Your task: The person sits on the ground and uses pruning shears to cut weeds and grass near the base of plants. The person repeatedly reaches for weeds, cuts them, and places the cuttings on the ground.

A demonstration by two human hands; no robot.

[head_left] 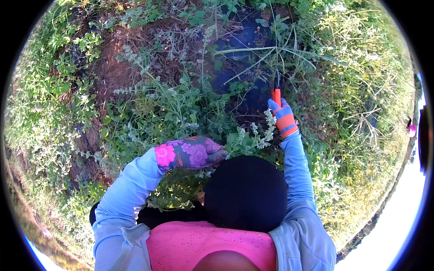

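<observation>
My left hand (190, 153), in a dark glove with pink and purple flowers, is closed around leafy stems with pale flower spikes (256, 138). The spikes lean out to the right of its fingertips, which are partly hidden by leaves. Farther forward on the right, my right hand (284, 117) wears an orange and blue striped glove. It grips orange-handled snips (277, 97) whose narrow blades point away from me. Whether the blades are apart cannot be made out. A tall grass seed head (276, 49) spreads its thin arms just beyond the blade tips.
Dark plastic ground sheeting (242, 44) shows through the growth ahead. Bare soil (113, 64) and dry stalks lie left of it. Dense weeds (359, 84) stand on the right. My dark-clad knee (245, 193) is raised close below the left hand. Something pink (412, 130) shows far right.
</observation>
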